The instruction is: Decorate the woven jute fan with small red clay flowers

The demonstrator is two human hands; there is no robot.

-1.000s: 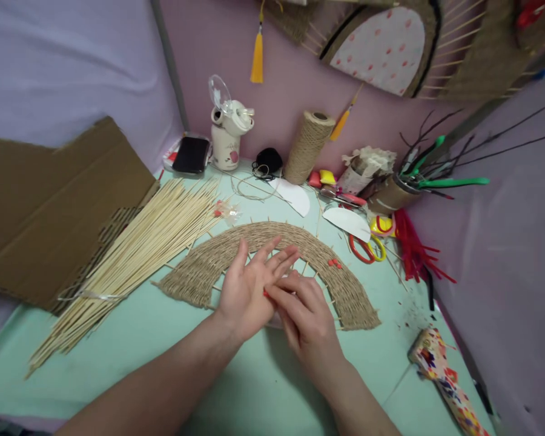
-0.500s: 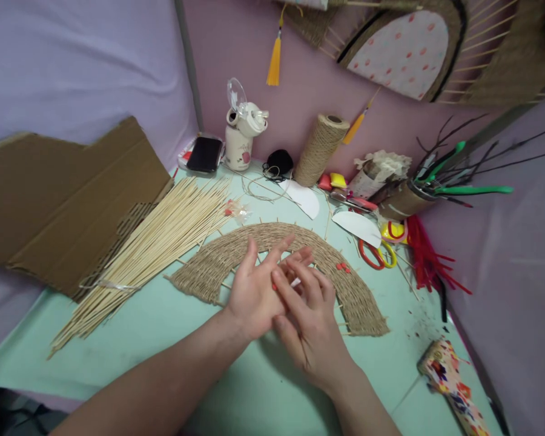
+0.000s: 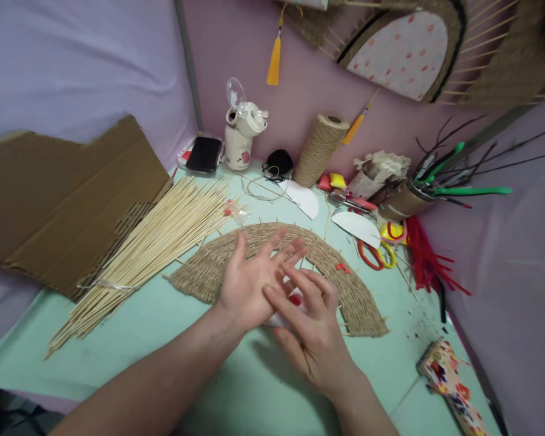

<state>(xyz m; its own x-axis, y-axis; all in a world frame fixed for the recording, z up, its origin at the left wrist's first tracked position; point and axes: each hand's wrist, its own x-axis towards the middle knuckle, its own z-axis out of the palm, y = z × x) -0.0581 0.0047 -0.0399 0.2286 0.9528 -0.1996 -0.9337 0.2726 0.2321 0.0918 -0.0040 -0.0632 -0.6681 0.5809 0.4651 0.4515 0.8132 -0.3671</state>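
My left hand (image 3: 252, 284) is palm up with its fingers spread, held over the woven twine arch (image 3: 361, 297). Against its palm rest the curled fingers of my right hand (image 3: 311, 321). What those fingers hold, if anything, is hidden. A red spot (image 3: 295, 299) shows through the gap between the right fingers, with a patch of white under it. Thin sticks poke out along the arch's edges. Several small red pieces (image 3: 343, 267) lie on the arch's right side.
A bundle of thin sticks (image 3: 149, 248) and cardboard (image 3: 72, 200) lie left. Behind stand a twine spool (image 3: 320, 151) and a white jar (image 3: 238, 148). Scissors (image 3: 372, 255), white half-circle (image 3: 356, 227) and red strips (image 3: 420, 254) lie right, with a patterned glue gun (image 3: 452, 384) nearer.
My left hand has shifted slightly left, away from my right hand. The small red bit seen at the right index fingertip no longer shows; a red spot appears between the right fingers.
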